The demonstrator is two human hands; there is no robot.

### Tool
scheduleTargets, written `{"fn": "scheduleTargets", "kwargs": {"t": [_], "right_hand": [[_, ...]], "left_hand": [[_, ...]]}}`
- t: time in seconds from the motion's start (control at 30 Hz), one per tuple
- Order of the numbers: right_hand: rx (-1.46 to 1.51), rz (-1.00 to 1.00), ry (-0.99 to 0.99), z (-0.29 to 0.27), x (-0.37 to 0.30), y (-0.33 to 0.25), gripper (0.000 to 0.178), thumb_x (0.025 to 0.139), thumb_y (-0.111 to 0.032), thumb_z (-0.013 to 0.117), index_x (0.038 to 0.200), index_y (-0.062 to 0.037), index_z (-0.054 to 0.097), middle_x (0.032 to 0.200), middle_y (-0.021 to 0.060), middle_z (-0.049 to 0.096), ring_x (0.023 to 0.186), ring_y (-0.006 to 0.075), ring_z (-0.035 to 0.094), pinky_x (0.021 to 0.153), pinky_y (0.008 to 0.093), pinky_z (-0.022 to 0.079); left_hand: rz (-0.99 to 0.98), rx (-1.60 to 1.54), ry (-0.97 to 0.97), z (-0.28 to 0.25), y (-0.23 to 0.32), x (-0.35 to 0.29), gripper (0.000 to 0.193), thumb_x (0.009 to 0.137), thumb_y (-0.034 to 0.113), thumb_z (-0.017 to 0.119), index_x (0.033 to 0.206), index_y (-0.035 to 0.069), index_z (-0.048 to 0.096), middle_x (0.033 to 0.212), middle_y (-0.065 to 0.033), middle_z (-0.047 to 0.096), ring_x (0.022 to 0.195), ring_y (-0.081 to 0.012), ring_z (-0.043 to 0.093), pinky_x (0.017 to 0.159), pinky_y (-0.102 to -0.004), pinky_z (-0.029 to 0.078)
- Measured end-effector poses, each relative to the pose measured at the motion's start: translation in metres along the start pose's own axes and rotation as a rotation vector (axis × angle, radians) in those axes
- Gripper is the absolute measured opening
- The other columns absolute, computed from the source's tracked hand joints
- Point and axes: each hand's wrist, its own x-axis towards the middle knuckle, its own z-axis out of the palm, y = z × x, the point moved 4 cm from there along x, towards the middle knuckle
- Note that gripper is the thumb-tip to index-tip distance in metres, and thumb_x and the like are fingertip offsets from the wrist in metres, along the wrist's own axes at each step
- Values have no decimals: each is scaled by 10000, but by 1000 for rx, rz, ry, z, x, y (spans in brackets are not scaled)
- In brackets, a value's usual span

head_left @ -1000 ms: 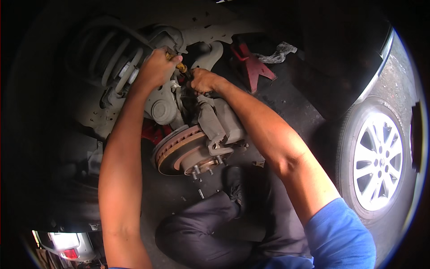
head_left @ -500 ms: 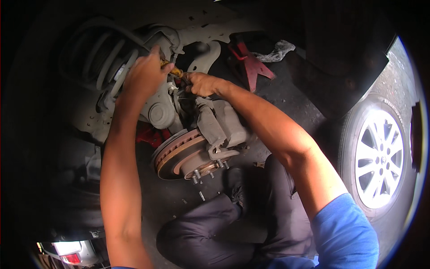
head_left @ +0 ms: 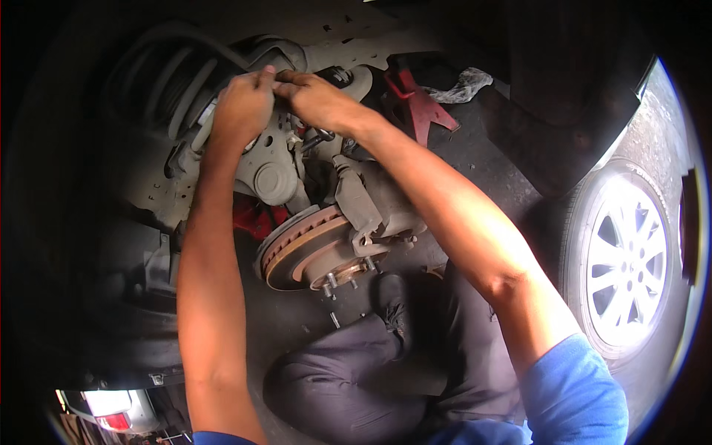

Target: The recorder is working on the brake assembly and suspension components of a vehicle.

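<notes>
Wheel's already off this corner, whole hub assy is bare. Neighbouring car's alloy wheel (head_left: 627, 263) is just parked off to the right, not part of this. Coil spring and strut (head_left: 159, 85) sit up top left in the arch, red jack stand (head_left: 411, 100) is behind on the floor w/ a rag (head_left: 463, 85) near it. Brake disc (head_left: 308, 248) is on the hub w/ the caliper (head_left: 371, 204) over its upper right edge, studs bare, no nuts on. Knuckle (head_left: 271, 167) is just above the disc. Both hands meet at the top of the knuckle by the strut: left hand (head_left: 241, 107) curled tight, right hand (head_left: 319, 100) pinching fingertips right against it. Looks like some small fastener or clip between them but can't tell, it's hidden. I'd say mid-job, nothing going back on yet
</notes>
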Motion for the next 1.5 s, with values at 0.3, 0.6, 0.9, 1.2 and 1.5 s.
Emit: {"fn": "scheduleTargets", "kwargs": {"t": [0.3, 0.6, 0.9, 1.2, 1.5], "right_hand": [[-137, 216, 202, 36, 25, -5, 560, 988, -415, 475, 1127, 71, 717, 1132, 334, 692, 1165, 472, 640, 1053, 480, 466], [-161, -19, 281, 28, 13, 12, 504, 915, -362, 477, 1051, 61, 714, 1032, 357, 678, 1070, 508, 645, 949, 509, 517], [292, -39, 106, 20, 10, 11, 606, 949, -391, 519, 1237, 135, 608, 1218, 323, 673, 1215, 418, 633, 1043, 423, 470], [121, -224, 47, 5, 6, 49, 616, 957, -365, 690, 1373, 30, 466, 1338, 319, 577, 1335, 436, 522, 1111, 451, 418], [-468, 449, -492, -11, -13, 120, 530, 804, -251, 736, 1210, 83, 669, 1166, 278, 694, 1113, 370, 680, 943, 433, 536]], "left_hand": [[123, -600, 238, 0, -12, 3, 598, 984, 534, 653, 1165, -34, 704, 1047, -135, 739, 936, -211, 681, 912, -337, 510], [130, -1093, -84, 61, -23, -11, 262, 982, 251, 660, 1127, 34, 681, 1090, -39, 674, 1043, -135, 598, 967, -267, 430], [108, -826, 139, 51, -26, -11, 504, 1042, 418, 606, 1260, -34, 653, 1200, -123, 696, 1122, -177, 623, 1014, -298, 450], [273, -932, -43, 55, -18, -23, 356, 1051, 207, 629, 1333, -11, 627, 1275, -108, 663, 1170, -150, 612, 1052, -271, 444], [151, -493, -34, 55, -7, -28, 257, 1004, 188, 675, 1198, 21, 691, 1201, -131, 678, 1102, -186, 639, 980, -304, 490]]}}
